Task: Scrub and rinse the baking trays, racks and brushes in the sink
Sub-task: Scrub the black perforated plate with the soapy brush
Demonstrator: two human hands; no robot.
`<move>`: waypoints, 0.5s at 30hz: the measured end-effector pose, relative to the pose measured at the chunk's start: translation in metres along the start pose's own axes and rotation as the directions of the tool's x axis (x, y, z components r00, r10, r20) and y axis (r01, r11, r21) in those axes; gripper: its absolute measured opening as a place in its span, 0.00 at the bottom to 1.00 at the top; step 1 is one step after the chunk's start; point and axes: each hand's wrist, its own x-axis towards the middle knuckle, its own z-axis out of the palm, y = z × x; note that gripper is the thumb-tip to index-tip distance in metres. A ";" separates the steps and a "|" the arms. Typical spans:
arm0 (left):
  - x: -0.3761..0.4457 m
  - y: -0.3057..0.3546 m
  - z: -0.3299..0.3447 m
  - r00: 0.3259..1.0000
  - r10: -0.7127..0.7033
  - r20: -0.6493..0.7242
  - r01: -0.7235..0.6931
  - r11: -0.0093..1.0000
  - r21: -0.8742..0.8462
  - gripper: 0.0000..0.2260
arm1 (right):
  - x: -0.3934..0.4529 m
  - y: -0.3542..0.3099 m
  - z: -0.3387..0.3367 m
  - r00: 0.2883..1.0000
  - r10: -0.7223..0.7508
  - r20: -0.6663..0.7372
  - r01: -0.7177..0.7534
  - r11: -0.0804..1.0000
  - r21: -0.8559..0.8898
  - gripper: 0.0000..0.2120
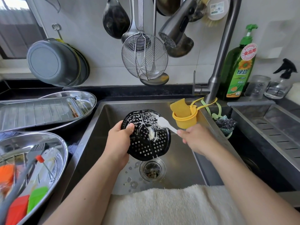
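Nearest us, a towel (162,207) lies over the sink's front edge. On the counter's near left corner a steel tray (61,143) holds silicone brushes (37,197), orange, red and green, plus tongs; we see no suds on them, so we judge them still unwashed.

Over the sink (215,132), above the drain (152,169), our left hand (118,143) grips a black perforated plate (149,140) by its left edge, tilted toward us. Our right hand (194,140) is curled round the handle of a white brush (164,122), its head touching the plate's upper right, where white foam sits. So we are mid-scrub on this piece, and rinsing remains: no water falls from the tap (172,34).

Farther left on the counter, a second tray (90,98) carries a wire rack (37,111); whether that one is clean we cannot tell.
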 end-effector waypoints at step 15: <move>0.000 -0.003 0.002 0.998 -0.012 0.069 0.005 0.995 0.100 0.08 | -0.003 -0.001 -0.001 0.992 -0.071 -0.109 0.065 0.997 -0.052 0.26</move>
